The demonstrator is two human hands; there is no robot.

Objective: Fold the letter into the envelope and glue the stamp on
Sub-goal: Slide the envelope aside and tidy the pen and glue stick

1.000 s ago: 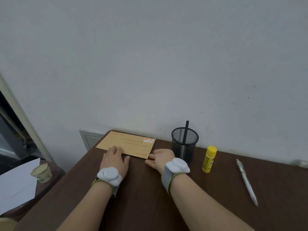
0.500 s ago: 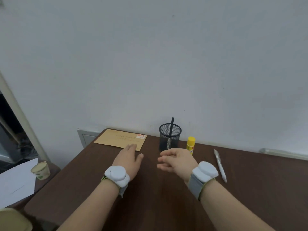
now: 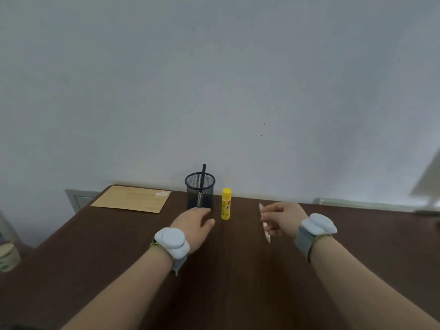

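Observation:
The tan envelope (image 3: 133, 198) lies flat at the table's back left corner, with a small red and white stamp (image 3: 163, 193) on its top right corner. No letter is visible. A yellow glue stick (image 3: 226, 204) stands upright beside the mesh cup. My left hand (image 3: 193, 225) rests palm down on the table just in front of the cup, fingers straight, holding nothing. My right hand (image 3: 282, 219) is at a white pen (image 3: 264, 223), its fingers curled toward it. Blur hides whether they grip the pen.
A black mesh pen cup (image 3: 200, 190) with a dark pen in it stands against the wall. A paper cup (image 3: 8, 257) sits on a lower surface at the far left. The dark wooden table (image 3: 226, 282) stretches bare toward me.
Both hands left the envelope and moved right. The left hand now lies in front of the mesh cup. The right hand reached the white pen. The view panned right.

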